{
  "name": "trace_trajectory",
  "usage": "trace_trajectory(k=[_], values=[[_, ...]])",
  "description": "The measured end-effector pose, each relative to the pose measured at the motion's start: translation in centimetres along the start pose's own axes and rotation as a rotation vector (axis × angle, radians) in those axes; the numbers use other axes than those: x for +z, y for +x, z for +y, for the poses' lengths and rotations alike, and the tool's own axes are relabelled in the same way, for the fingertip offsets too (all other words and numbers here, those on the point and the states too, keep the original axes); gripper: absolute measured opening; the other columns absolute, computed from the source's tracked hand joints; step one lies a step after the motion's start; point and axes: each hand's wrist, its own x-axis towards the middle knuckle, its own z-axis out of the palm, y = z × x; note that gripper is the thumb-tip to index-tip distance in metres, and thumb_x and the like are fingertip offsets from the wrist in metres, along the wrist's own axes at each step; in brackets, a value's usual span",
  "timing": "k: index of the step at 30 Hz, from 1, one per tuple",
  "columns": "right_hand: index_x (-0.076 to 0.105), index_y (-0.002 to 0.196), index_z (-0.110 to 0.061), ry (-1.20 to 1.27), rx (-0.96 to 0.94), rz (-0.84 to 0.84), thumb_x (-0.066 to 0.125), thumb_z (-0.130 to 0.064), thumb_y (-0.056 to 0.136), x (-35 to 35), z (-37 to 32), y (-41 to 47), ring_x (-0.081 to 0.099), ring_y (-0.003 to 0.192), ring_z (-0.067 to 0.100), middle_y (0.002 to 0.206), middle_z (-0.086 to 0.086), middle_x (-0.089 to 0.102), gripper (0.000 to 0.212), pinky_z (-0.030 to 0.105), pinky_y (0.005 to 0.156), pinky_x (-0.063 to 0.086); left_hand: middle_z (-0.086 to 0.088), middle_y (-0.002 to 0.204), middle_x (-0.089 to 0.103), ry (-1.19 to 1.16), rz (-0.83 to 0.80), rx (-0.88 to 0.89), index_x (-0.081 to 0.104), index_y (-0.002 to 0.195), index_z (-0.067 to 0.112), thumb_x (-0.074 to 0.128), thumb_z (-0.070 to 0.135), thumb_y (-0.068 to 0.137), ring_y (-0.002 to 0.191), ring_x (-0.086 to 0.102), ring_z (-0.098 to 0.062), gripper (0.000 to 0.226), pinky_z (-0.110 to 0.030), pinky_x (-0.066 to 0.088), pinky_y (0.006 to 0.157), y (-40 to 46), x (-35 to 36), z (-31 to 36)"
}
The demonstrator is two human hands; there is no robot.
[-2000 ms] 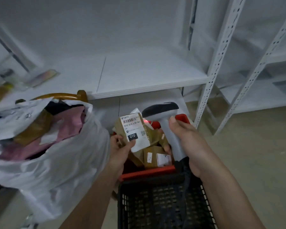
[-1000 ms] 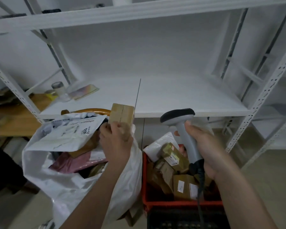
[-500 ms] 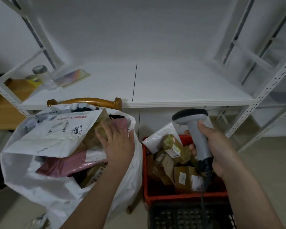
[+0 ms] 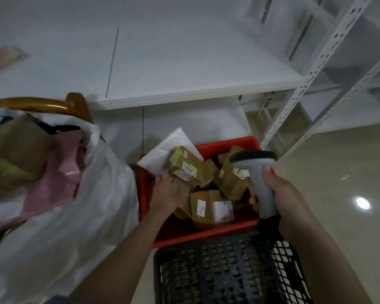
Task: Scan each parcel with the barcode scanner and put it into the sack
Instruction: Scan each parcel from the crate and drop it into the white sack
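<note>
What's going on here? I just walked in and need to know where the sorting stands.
A person is scanning parcels. The right hand grips the barcode scanner over the red crate; the left hand reaches among its cardboard parcels. The white sack beside it already holds several.

Sack (image 4: 59, 227) cut off at left edge; left hand (image 4: 170, 193) fingers hidden among parcels (image 4: 211, 207).
</note>
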Motion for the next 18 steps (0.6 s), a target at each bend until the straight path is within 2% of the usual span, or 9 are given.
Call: trace_trajectory(k=[2, 3, 5, 7, 9, 12, 14, 16, 18], values=[[0.061, 0.13, -0.013, -0.042, -0.016, -0.01, 0.049, -0.052, 0.099, -1.5, 1.8, 3.0, 0.062, 0.075, 0.021, 0.099, 0.01, 0.065, 0.052, 0.029, 0.06, 0.046, -0.017, 0.147, 0.036, -0.04, 0.056, -0.105, 0.028, 0.147, 0.011, 0.061, 0.039, 0.092, 0.128, 0.045, -0.035, 0.069, -0.043, 0.042, 0.103, 3.9, 1.9, -0.4], [0.062, 0.128, -0.013, -0.045, -0.022, -0.017, 0.049, -0.052, 0.099, -2.2, 2.7, 4.3, 0.062, 0.074, 0.021, 0.096, 0.01, 0.065, 0.05, 0.03, 0.06, 0.046, -0.017, 0.148, 0.035, -0.101, 0.072, -0.187, 0.025, 0.149, 0.009, 0.061, 0.047, 0.09, 0.131, 0.043, -0.036, 0.079, -0.043, 0.04, 0.105, 6.2, 2.7, -0.4], [0.066, 0.115, -0.015, -0.038, -0.032, -0.034, 0.05, -0.05, 0.1, -3.2, 4.2, 6.4, 0.062, 0.062, 0.019, 0.078, 0.008, 0.066, 0.042, 0.03, 0.051, 0.046, -0.017, 0.141, 0.048, -0.272, 0.093, -0.359, 0.031, 0.147, 0.004, 0.061, 0.06, 0.085, 0.124, 0.051, -0.033, 0.089, -0.041, 0.044, 0.101, 10.3, 4.3, -0.7], [0.068, 0.106, -0.017, -0.049, -0.03, -0.051, 0.05, -0.049, 0.1, -3.9, 5.2, 7.6, 0.06, 0.054, 0.019, 0.066, 0.007, 0.064, 0.037, 0.027, 0.043, 0.045, -0.014, 0.125, 0.062, -0.36, 0.061, -0.457, 0.049, 0.135, 0.003, 0.063, 0.059, 0.084, 0.105, 0.062, -0.027, 0.076, -0.036, 0.05, 0.088, 12.7, 5.5, -1.4], [0.069, 0.102, -0.016, -0.048, -0.018, -0.082, 0.049, -0.048, 0.1, -4.5, 5.9, 8.1, 0.059, 0.053, 0.019, 0.066, 0.007, 0.063, 0.038, 0.027, 0.042, 0.045, -0.014, 0.115, 0.068, -0.403, 0.06, -0.472, 0.061, 0.12, 0.003, 0.067, 0.047, 0.086, 0.093, 0.065, -0.025, 0.056, -0.035, 0.052, 0.081, 13.6, 6.6, -2.6], [0.067, 0.099, -0.011, -0.042, 0.007, -0.102, 0.048, -0.048, 0.1, -5.3, 6.4, 7.9, 0.057, 0.051, 0.017, 0.062, 0.005, 0.061, 0.041, 0.025, 0.042, 0.044, -0.017, 0.113, 0.069, -0.539, 0.149, -0.502, 0.064, 0.112, 0.0, 0.076, 0.033, 0.081, 0.098, 0.067, -0.03, 0.047, -0.044, 0.055, 0.091, 12.6, 7.5, -3.6], [0.066, 0.098, -0.011, -0.047, 0.025, -0.088, 0.049, -0.048, 0.1, -5.5, 6.0, 7.2, 0.056, 0.05, 0.017, 0.057, 0.003, 0.06, 0.041, 0.025, 0.042, 0.044, -0.015, 0.111, 0.07, -0.729, 0.199, -0.542, 0.063, 0.111, 0.002, 0.08, 0.027, 0.078, 0.095, 0.069, -0.029, 0.044, -0.045, 0.057, 0.086, 10.5, 7.3, -3.4], [0.066, 0.098, -0.011, -0.04, 0.031, -0.091, 0.049, -0.048, 0.099, -5.6, 5.2, 6.2, 0.057, 0.049, 0.017, 0.055, 0.004, 0.06, 0.041, 0.026, 0.043, 0.044, -0.008, 0.096, 0.075, -0.946, 0.169, -0.6, 0.064, 0.112, 0.006, 0.078, 0.027, 0.08, 0.082, 0.074, -0.022, 0.04, -0.034, 0.061, 0.068, 8.2, 6.9, -2.7], [0.067, 0.101, -0.01, -0.021, 0.034, -0.115, 0.05, -0.048, 0.098, -5.3, 4.2, 4.9, 0.057, 0.049, 0.017, 0.057, 0.006, 0.061, 0.042, 0.028, 0.044, 0.045, -0.002, 0.082, 0.077, -1.088, 0.093, -0.619, 0.066, 0.105, 0.009, 0.074, 0.026, 0.084, 0.071, 0.074, -0.015, 0.028, -0.024, 0.056, 0.053, 5.6, 6.1, -1.6]])
